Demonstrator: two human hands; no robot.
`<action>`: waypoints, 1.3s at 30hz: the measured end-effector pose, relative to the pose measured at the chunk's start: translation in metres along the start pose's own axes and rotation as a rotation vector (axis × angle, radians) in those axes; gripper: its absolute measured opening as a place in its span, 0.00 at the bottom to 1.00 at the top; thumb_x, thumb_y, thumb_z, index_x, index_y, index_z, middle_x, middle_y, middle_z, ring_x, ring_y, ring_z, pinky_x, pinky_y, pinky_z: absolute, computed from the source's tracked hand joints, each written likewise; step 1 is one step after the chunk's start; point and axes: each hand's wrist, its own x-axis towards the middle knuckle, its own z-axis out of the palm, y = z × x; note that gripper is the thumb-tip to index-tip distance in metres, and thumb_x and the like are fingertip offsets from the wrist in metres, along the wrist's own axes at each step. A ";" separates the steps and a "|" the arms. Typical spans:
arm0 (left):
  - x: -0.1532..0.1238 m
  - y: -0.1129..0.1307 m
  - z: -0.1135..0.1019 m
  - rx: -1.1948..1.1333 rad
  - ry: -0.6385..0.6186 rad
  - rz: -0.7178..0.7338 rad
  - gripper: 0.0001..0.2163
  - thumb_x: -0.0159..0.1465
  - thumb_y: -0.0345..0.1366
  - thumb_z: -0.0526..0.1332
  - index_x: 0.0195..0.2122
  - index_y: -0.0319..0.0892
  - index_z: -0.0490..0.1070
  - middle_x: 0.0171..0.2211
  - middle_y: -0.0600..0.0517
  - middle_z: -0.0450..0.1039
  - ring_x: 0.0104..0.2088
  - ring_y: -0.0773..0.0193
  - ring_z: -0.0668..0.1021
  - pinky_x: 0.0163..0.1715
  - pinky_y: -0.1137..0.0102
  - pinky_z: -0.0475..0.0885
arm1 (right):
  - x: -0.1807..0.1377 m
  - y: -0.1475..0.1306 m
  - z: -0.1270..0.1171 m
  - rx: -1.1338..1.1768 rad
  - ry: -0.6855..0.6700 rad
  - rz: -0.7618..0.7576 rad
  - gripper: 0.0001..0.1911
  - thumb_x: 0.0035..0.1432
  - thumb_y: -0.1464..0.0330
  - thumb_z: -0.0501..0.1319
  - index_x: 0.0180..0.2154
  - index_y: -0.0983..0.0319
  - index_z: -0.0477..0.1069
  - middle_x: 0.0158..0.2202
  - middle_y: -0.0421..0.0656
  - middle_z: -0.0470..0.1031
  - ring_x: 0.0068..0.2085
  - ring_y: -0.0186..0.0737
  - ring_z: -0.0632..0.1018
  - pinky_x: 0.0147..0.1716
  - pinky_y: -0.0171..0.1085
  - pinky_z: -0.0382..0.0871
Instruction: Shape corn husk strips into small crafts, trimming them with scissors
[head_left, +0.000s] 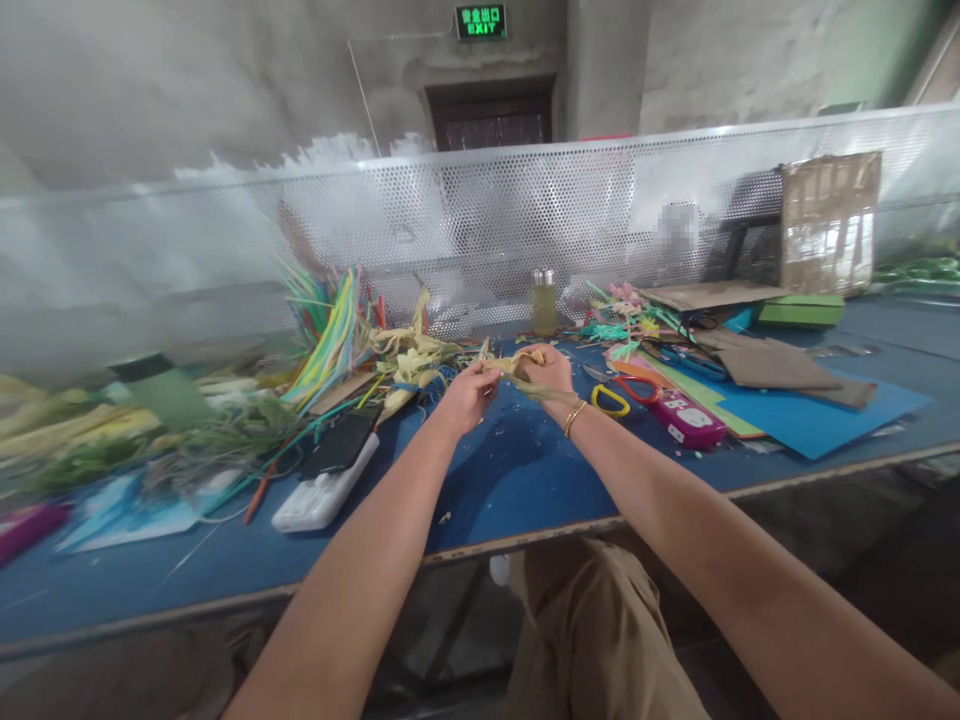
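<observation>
Both my hands meet above the blue table [517,480], pinching a yellowish strip of dried leaf or paper [517,365] between them. My left hand [469,392] is closed on its left end. My right hand [551,375], with a gold bracelet on the wrist, is closed on its right part, and a greenish tail hangs from it. Small scraps lie on the table under the hands.
A pile of coloured strips and leaves [337,340] lies to the left, beside a white power bank with a black phone on it [326,480]. Yellow and red scissors [622,395], a pink case [686,420], a small bottle [544,300], blue paper and cardboard lie to the right. A perforated metal screen [525,220] stands behind.
</observation>
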 end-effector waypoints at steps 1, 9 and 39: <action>0.000 0.001 -0.001 -0.018 0.018 0.010 0.10 0.48 0.27 0.69 0.29 0.40 0.69 0.23 0.58 0.66 0.23 0.73 0.68 0.25 0.75 0.64 | 0.001 0.000 -0.001 0.062 0.018 0.012 0.05 0.46 0.66 0.59 0.28 0.61 0.68 0.26 0.39 0.71 0.28 0.35 0.70 0.30 0.35 0.66; 0.003 0.007 -0.006 -0.171 0.056 0.006 0.07 0.56 0.31 0.63 0.36 0.42 0.70 0.32 0.53 0.73 0.32 0.66 0.75 0.31 0.70 0.70 | -0.004 -0.003 -0.002 0.465 -0.315 0.259 0.24 0.40 0.70 0.65 0.44 0.58 0.67 0.34 0.38 0.74 0.34 0.34 0.74 0.35 0.35 0.70; 0.000 0.046 -0.032 -0.385 0.387 0.250 0.05 0.65 0.35 0.56 0.31 0.44 0.66 0.17 0.61 0.60 0.17 0.75 0.67 0.31 0.75 0.72 | 0.036 -0.008 -0.047 0.594 0.461 0.428 0.06 0.53 0.66 0.60 0.32 0.59 0.63 0.23 0.34 0.67 0.21 0.28 0.68 0.19 0.28 0.63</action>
